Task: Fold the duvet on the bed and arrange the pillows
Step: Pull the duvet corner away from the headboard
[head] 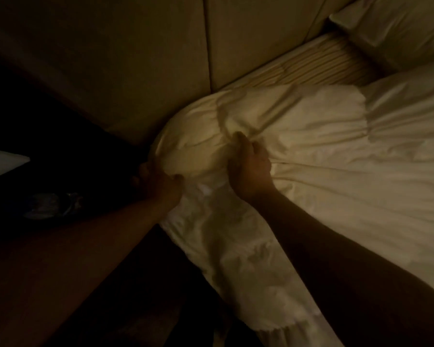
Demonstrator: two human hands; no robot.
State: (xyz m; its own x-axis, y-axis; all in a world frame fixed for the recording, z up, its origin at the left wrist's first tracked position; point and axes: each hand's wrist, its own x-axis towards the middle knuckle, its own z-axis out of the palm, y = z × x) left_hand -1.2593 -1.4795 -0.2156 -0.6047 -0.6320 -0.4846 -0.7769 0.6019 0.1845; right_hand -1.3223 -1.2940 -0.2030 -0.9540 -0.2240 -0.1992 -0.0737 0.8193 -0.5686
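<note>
Both hands, left (pixel 158 181) and right (pixel 251 169), clutching bunched duvet (pixel 298 151) at the bed's head corner beside the headboard (pixel 135 58); risking slippage, the gathered fabric being bulky and smooth.

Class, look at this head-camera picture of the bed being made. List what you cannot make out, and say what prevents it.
- Left hand fingers: head view, tucked under the duvet edge, so its grip is partly hidden.
- Dark object beside the bed: too dim to identify.
- Pillow: cut off by the top and right edges.
- White shape at left: cut off by the frame edge, unidentifiable.
</note>
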